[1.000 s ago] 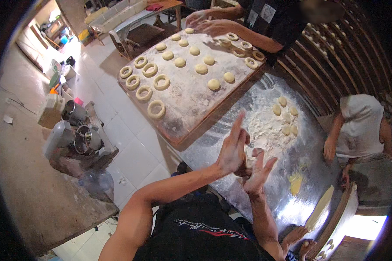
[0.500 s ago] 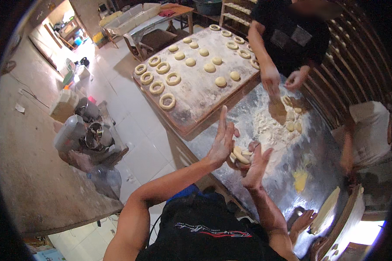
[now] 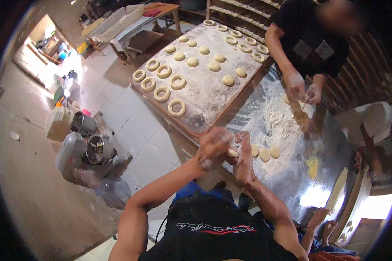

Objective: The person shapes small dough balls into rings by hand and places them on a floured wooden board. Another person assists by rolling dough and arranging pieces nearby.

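Note:
Close in front of me, my left hand (image 3: 214, 147) and my right hand (image 3: 245, 162) meet over the near edge of the metal table. Their fingers are closed around a small pale piece of dough (image 3: 233, 153), only part of which shows between them. Motion smears the left hand somewhat. Just right of my right hand, several flattened dough pieces (image 3: 264, 155) lie in a row on the floured metal surface (image 3: 287, 174). Dough rings (image 3: 177, 107) and round dough balls (image 3: 214, 66) sit apart from each other on the wooden board beyond my hands.
Across the table a co-worker's hands (image 3: 297, 89) pinch together over a flour heap (image 3: 279, 114). The wooden board (image 3: 196, 114) stands left of the flour. Another person's hands (image 3: 320, 219) are at lower right, near a long dough strip (image 3: 336, 191). Pots (image 3: 99, 150) stand at left.
My hands, spread with fingers stretched out before, have come together and closed on the dough. Flattened dough pieces beside them are now uncovered. The co-worker's hands have drawn together.

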Demonstrator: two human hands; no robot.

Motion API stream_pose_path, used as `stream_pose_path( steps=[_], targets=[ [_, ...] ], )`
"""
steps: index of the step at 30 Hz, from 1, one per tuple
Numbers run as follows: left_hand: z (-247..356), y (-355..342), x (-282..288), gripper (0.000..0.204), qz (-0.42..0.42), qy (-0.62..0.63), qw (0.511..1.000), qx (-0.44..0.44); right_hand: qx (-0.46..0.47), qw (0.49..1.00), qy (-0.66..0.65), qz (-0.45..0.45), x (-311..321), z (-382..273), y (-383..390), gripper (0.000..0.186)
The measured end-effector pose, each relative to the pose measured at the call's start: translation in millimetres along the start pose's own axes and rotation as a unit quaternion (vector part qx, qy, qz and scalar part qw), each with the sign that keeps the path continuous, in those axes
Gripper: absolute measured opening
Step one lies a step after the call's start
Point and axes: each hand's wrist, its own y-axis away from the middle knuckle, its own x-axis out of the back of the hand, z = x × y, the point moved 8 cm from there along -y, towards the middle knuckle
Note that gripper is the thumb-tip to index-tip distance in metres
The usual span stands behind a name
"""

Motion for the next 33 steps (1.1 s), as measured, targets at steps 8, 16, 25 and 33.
stream_pose_path(
  steps=[8, 16, 25, 33],
  targets=[
    [-38, 6, 46, 0.045, -0.021, -0.072, 0.997, -0.032, 0.199, 0.959, 0.201, -0.014, -64, -26, -40, 0.047],
    [-146, -23, 77, 0.034, 0.011, -0.116, 0.957, 0.264, 0.254, 0.805, 0.481, 0.236, -51, -52, -87, 0.043],
    [-145, -16, 62, 0.041, -0.195, -0.283, 0.918, 0.199, 0.182, 0.869, 0.212, 0.409, 96, -2, 35, 0.027],
    [-66, 37, -141, 0.033, -0.381, -0.162, 0.896, 0.159, 0.126, 0.845, 0.140, 0.501, 146, 8, 118, 0.014]
  ],
)
